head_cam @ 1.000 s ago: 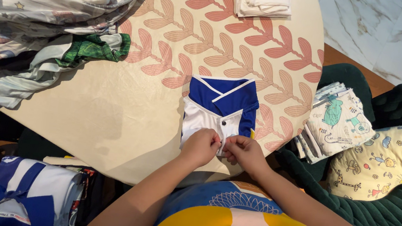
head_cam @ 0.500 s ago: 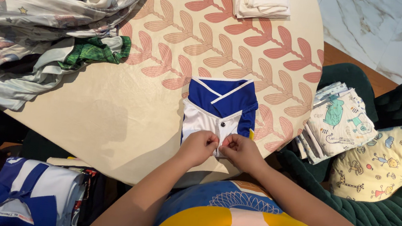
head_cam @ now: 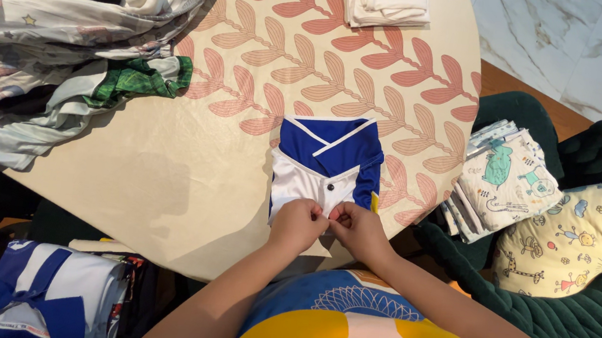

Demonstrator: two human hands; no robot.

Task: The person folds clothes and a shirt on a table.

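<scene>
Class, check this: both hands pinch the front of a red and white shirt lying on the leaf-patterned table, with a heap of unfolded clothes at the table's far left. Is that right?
Not quite. The shirt is blue and white, not red and white, as the head view shows. The rest holds: the left hand and right hand pinch its front on the leaf-patterned table, with the heap of unfolded clothes at far left.

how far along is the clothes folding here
Done: a folded white stack at the table's far edge and a printed folded stack on the green seat. In hand: both hands, left hand and right hand, pinch the blue and white shirt. Left: the loose heap at far left.
</scene>
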